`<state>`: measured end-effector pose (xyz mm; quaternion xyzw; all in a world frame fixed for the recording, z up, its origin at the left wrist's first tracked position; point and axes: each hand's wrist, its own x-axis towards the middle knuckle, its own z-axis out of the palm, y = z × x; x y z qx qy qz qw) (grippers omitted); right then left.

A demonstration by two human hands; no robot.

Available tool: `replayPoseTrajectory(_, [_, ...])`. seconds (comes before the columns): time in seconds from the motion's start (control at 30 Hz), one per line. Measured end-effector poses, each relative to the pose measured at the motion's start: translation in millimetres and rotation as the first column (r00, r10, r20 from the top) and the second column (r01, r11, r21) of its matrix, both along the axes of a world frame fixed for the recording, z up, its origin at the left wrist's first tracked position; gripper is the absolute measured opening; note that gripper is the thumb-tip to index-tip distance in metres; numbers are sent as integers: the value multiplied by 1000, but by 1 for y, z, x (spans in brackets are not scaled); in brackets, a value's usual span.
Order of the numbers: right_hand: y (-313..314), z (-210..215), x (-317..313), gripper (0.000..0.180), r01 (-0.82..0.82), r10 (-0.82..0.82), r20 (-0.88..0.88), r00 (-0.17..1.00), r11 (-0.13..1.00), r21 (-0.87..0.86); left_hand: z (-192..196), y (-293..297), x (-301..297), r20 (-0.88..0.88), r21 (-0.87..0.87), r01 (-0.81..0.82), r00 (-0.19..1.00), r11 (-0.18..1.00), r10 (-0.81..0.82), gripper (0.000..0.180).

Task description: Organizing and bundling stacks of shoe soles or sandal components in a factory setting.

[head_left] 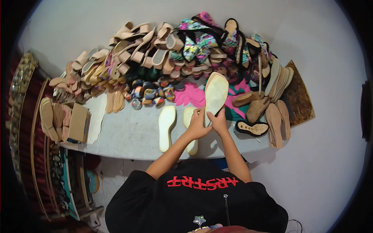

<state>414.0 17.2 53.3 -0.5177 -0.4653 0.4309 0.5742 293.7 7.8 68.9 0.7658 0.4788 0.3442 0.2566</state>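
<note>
Both my hands hold a cream shoe insole (216,95), raised above the table with its toe end pointing away from me. A tan layer shows along its upper edge. The fingers of my left hand (199,126) are closed on the narrow heel end. My right hand (218,123) grips the same end from the right, thumb on the face. Flat on the table to the left lies a cream insole (167,128). Another cream insole (192,148) lies partly hidden beneath my left wrist.
Across the back of the grey table (124,134) is a heap of sandals (159,56). Pink cut pieces (188,95) lie beyond my hands. On the right are brown shoe-shaped forms (257,108), a black-rimmed sole (251,128) and tan insoles (274,124). A cardboard box (79,122) stands left.
</note>
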Motion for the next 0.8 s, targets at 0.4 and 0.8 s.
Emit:
replayPoseTrajectory(0.4, [-16,-32,-74,31,-239,216,-198,956,966,-99,-25,-15,-95,717,-666,422,590,615,371,35])
replayPoseTrajectory(0.8, [-23,-51,-84,27,83,-97,-174,980,993,-86,-47,-23,-110,759,-546,234,545,805,356,28])
